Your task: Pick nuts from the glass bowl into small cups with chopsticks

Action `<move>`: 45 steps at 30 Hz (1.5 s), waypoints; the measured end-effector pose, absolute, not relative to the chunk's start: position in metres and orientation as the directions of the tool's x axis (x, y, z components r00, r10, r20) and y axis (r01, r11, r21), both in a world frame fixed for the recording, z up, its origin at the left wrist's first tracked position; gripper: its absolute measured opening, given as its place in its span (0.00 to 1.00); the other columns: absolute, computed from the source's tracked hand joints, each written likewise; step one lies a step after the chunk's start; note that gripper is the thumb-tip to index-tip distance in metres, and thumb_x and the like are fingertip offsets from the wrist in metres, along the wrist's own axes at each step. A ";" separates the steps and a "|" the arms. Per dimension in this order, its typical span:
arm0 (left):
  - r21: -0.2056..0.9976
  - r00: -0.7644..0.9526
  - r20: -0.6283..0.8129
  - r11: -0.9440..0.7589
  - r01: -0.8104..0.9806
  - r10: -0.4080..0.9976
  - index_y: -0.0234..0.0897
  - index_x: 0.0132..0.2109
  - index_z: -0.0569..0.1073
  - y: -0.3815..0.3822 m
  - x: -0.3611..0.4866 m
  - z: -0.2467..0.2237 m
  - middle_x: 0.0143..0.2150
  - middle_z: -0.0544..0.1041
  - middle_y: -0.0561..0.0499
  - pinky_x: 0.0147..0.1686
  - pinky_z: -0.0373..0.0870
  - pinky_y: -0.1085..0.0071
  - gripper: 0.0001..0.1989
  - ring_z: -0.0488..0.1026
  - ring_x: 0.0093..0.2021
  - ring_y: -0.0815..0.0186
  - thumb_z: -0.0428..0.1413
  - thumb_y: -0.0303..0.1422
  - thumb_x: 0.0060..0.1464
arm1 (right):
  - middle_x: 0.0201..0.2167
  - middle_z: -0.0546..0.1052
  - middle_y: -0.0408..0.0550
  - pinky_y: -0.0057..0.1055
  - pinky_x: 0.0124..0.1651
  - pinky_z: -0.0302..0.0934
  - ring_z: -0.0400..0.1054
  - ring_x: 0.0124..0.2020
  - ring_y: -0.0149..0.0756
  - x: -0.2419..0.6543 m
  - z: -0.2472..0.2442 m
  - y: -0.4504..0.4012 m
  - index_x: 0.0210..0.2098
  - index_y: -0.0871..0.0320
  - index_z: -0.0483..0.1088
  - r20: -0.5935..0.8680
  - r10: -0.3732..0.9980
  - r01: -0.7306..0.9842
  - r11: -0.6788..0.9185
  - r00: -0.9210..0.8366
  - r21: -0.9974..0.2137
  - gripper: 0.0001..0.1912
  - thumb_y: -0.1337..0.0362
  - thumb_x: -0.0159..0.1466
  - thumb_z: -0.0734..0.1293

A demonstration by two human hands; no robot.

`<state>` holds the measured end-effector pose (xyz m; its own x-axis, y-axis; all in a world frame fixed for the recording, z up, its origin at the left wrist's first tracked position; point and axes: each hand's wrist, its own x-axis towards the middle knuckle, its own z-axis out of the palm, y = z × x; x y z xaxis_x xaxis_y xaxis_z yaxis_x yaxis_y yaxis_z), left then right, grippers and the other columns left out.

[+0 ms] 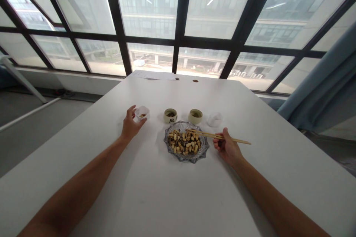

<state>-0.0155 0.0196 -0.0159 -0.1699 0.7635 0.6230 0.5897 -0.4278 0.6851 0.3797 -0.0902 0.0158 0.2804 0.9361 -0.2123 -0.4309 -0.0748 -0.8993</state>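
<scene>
My left hand [131,124] grips a small white cup [142,110] between thumb and fingers, with a few brownish bits inside it. In my right hand [227,146] is a pair of wooden chopsticks [239,141], their tips over the far part of a clear glass dish [205,150] with a scalloped rim. Peanuts [191,147] and dark striped seeds [181,141] fill the dish. Behind it stand two pale green cups: the left cup [170,116] bears a black character and holds dark bits, and the right cup [195,116] looks greenish inside.
Right of the green cups sits a white, translucent object [214,119], perhaps another cup. Papers [154,76] lie at the far edge of the white table [178,192], near a round hole [195,81]. Large windows stand beyond, and a blue-grey curtain [322,85] hangs at right.
</scene>
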 end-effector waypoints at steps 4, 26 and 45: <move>0.700 -0.178 0.570 -0.360 0.617 0.802 0.38 0.61 0.60 0.023 -0.020 -0.018 0.56 0.73 0.38 0.52 0.73 0.52 0.38 0.75 0.52 0.54 0.65 0.41 0.47 | 0.14 0.74 0.48 0.19 0.12 0.59 0.65 0.12 0.28 0.377 0.020 -0.091 0.25 0.60 0.70 -0.284 0.911 -0.475 -0.116 0.298 -0.872 0.25 0.44 0.61 0.69; 0.821 0.172 0.409 -0.444 0.359 0.896 0.34 0.60 0.65 0.046 0.086 -0.023 0.56 0.74 0.37 0.56 0.71 0.54 0.39 0.73 0.56 0.52 0.67 0.41 0.43 | 0.17 0.76 0.48 0.27 0.16 0.63 0.70 0.15 0.33 0.371 0.016 -0.092 0.28 0.60 0.72 0.179 0.925 -0.245 0.269 0.334 -0.931 0.29 0.37 0.54 0.71; 0.802 0.190 0.469 -0.506 0.317 0.862 0.36 0.60 0.66 0.040 0.087 -0.023 0.57 0.74 0.41 0.57 0.71 0.56 0.35 0.73 0.57 0.57 0.64 0.29 0.43 | 0.14 0.74 0.47 0.24 0.14 0.59 0.65 0.11 0.29 0.330 0.092 -0.058 0.22 0.59 0.73 0.370 0.904 0.105 0.356 0.214 -0.929 0.33 0.33 0.54 0.66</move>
<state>0.0872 0.0400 -0.0230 0.1901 0.8624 0.4692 0.3165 -0.5062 0.8022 0.3302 -0.0576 0.0922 0.2138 0.9039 0.3704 0.1047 0.3558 -0.9287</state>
